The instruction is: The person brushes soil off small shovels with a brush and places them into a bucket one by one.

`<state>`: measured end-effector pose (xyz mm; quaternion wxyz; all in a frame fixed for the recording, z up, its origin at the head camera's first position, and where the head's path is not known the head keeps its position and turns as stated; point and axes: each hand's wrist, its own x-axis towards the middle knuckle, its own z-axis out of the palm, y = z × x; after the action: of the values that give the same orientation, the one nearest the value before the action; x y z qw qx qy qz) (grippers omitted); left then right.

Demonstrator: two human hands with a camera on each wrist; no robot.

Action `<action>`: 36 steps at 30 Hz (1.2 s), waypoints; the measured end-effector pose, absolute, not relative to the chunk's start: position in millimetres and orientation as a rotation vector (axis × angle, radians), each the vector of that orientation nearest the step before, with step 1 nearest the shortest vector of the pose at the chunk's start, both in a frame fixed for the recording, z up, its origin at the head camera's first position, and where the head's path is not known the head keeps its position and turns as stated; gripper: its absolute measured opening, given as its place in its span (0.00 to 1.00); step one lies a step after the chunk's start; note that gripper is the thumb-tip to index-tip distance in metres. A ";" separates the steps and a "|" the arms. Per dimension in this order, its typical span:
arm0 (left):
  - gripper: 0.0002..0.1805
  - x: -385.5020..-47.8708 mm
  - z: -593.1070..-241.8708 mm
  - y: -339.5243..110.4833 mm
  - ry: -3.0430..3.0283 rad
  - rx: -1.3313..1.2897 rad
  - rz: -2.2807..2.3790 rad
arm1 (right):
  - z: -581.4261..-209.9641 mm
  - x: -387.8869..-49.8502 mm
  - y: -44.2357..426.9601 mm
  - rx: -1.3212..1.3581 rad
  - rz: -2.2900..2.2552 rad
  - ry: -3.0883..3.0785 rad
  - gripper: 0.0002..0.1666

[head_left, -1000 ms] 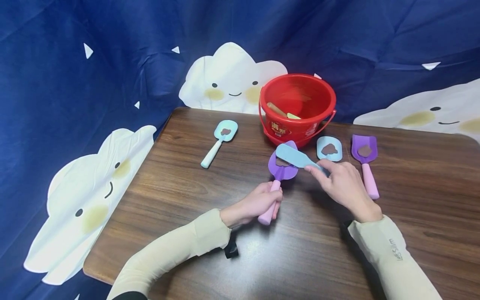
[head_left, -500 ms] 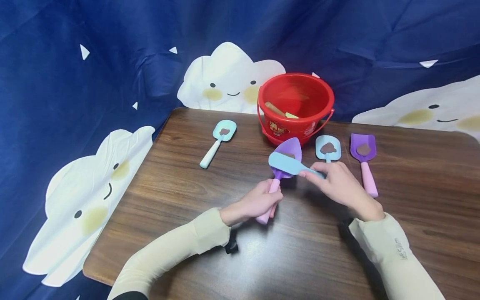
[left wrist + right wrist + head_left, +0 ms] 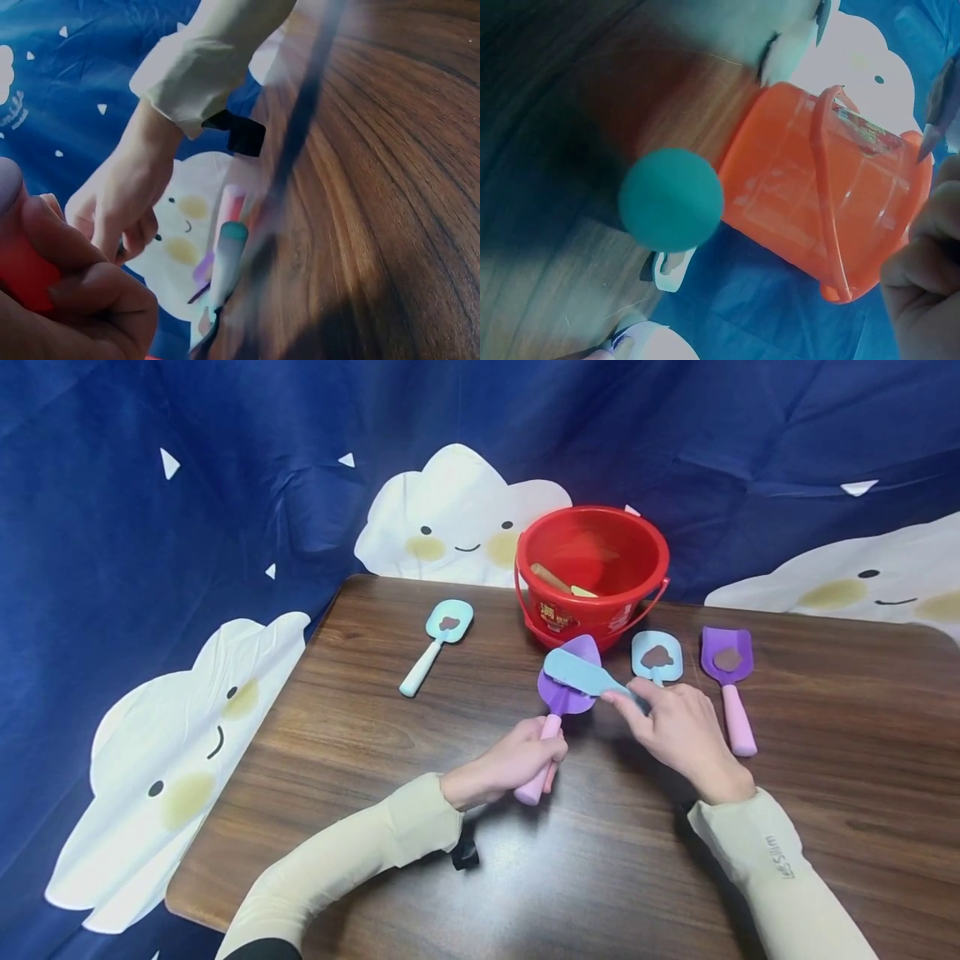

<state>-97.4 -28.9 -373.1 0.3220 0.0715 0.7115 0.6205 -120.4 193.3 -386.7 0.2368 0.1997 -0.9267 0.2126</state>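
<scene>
My left hand (image 3: 517, 762) grips the pink handle of a toy shovel with a purple pointed blade (image 3: 564, 695), held up above the table. In the left wrist view its fingers (image 3: 90, 300) curl round that handle (image 3: 22, 262). My right hand (image 3: 678, 731) holds a light-blue toy shovel with a long narrow blade (image 3: 581, 672), thumb and fingers about its handle. This blue blade lies across the purple one and covers its middle; whether they touch I cannot tell. Behind them stands a red bucket (image 3: 592, 556), with a brown stick-like thing and a pale-yellow piece inside.
A light-blue shovel (image 3: 450, 620) lies left on the wooden table (image 3: 360, 718). Right of the bucket lie another light-blue shovel (image 3: 657, 653), its handle hidden by my right hand, and a purple one (image 3: 726, 656) with a pink handle. Brown patches show on their blades.
The light-blue blade slid toward me and left across the purple blade, then moved back away and right. My right hand shifted slightly with it; the left hand stayed nearly still.
</scene>
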 end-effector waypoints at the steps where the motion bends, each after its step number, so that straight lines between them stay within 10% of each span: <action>1: 0.05 -97.5 -372.8 -29.0 1.862 0.183 1.630 | -387.9 -120.8 193.1 0.551 0.576 -2.521 0.22; 24: 0.07 -97.0 -369.6 -30.0 1.811 0.152 1.668 | -404.2 -117.7 185.2 0.527 0.627 -2.337 0.36; 36: 0.05 -102.2 -371.3 -32.9 1.846 0.143 1.685 | -386.8 -117.9 199.0 0.441 0.947 -2.478 0.15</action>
<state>-102.2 -32.9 -371.3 0.3135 0.0542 0.7003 0.6391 -117.9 199.0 -386.8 0.2244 0.1597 -0.8980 0.3431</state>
